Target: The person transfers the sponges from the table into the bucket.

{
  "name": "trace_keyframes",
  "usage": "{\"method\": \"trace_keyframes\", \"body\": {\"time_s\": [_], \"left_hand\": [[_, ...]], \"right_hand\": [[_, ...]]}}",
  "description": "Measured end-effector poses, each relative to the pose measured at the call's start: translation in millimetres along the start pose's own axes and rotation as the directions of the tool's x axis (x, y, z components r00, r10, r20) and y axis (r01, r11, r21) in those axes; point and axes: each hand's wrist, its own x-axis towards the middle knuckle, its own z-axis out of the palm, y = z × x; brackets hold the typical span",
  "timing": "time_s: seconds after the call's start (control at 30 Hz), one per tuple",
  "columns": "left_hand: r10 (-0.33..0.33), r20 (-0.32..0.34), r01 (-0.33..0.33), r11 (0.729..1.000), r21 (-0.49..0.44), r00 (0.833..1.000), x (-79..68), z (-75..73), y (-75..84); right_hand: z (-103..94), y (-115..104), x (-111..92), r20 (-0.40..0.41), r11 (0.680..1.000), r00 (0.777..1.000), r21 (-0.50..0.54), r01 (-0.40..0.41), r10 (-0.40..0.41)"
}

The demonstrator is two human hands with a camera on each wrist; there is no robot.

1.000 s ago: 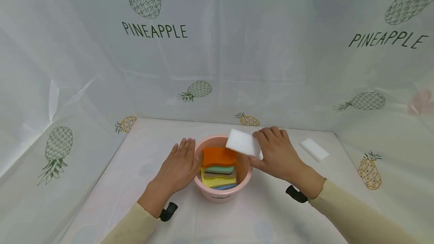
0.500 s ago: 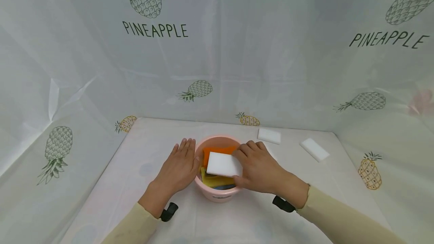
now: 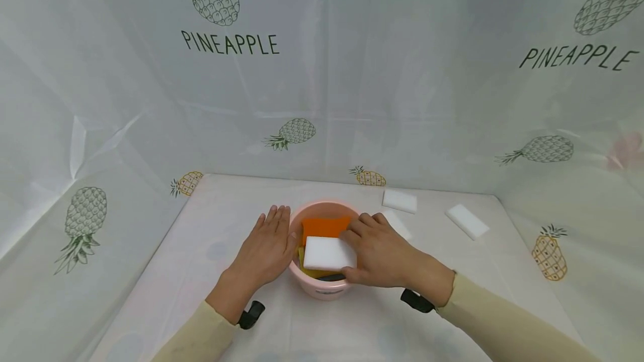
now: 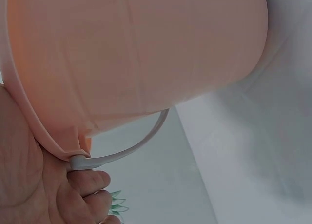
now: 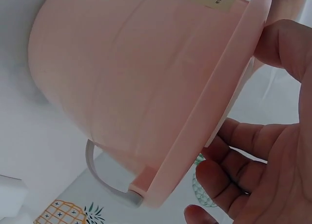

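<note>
A pink bucket (image 3: 327, 294) with a grey handle (image 4: 131, 151) stands upright on the table. My left hand (image 3: 264, 250) lies with fingers straight against its left rim. My right hand (image 3: 382, 253) pinches a white sponge (image 3: 329, 253) between thumb and fingers at the bucket's mouth, over the sponges inside. Behind it an orange sponge (image 3: 324, 225) shows, and a strip of yellow sponge (image 3: 313, 274) is in front. The white sponge covers the others in the bucket. In the right wrist view, my thumb and fingers reach over the bucket's rim (image 5: 209, 107).
Several white sponges lie on the table to the right: one sponge (image 3: 399, 201) at the back, another sponge (image 3: 467, 222) farther right, and one sponge (image 3: 398, 224) partly behind my right hand. A pineapple-printed sheet (image 3: 402, 99) rises behind and at both sides.
My right hand has carried the white sponge left and down, from above the bucket's right rim to its mouth, and it lies flatter. My left hand has stayed in place.
</note>
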Motion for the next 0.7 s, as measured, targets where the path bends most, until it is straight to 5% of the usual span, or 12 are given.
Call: {"method": "trace_keyframes", "body": {"time_s": [0.33, 0.7], "left_hand": [[0.001, 0.016, -0.001, 1.0, -0.003, 1.0, 0.6, 0.8, -1.3], [-0.016, 0.037, 0.017, 1.0, -0.01, 0.999, 1.1, -0.4, -0.9]], "right_hand": [[2.2, 1.6, 1.1, 0.065, 0.998, 0.998, 0.057, -0.004, 0.001], [3.1, 1.8, 0.9, 0.047, 0.997, 0.999, 0.072, -0.008, 0.005]]}}
